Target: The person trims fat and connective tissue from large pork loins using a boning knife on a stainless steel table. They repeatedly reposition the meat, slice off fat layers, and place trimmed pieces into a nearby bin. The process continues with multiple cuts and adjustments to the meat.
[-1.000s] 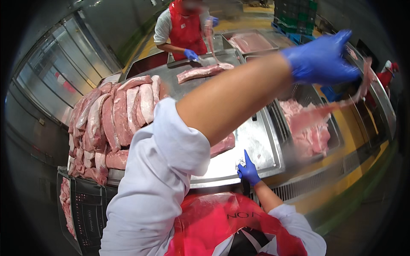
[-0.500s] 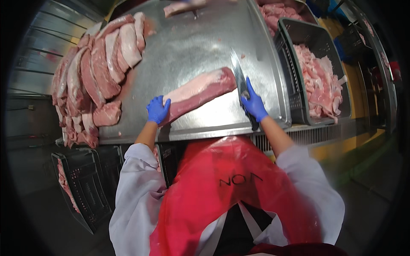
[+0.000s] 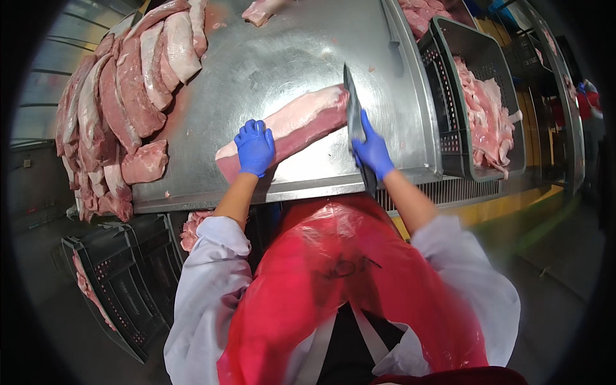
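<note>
Blue-gloved left hand (image 3: pixel 255 149) lies across pork loin (image 3: pixel 305 119), fingers together, grip unclear; right hand (image 3: pixel 373 153) clamped round knife (image 3: pixel 351 106), index extended, blade at loin's right end.

Tabletop (image 3: pixel 295 61): smooth metal, light reflected as hazy glare. Meat piece (image 3: pixel 298 115): moist, softly glossy surface shown. Knife (image 3: pixel 352 109): blade made of smooth metal. Left hand (image 3: pixel 255 149) and right hand (image 3: pixel 373 153): sheathed in thin, rubber-like gloves (image 3: pixel 256 154), faint sheen seen. Apron (image 3: pixel 346 244): glossy plastic film, creased. Sleeves (image 3: pixel 208 282): matt cloth, softly wrinkled. Trimmings crate (image 3: pixel 443 83): rigid, perforated plastic, dull-finished. Stacked meat strips (image 3: pixel 115 109): moist, satiny sheen displayed.
</note>
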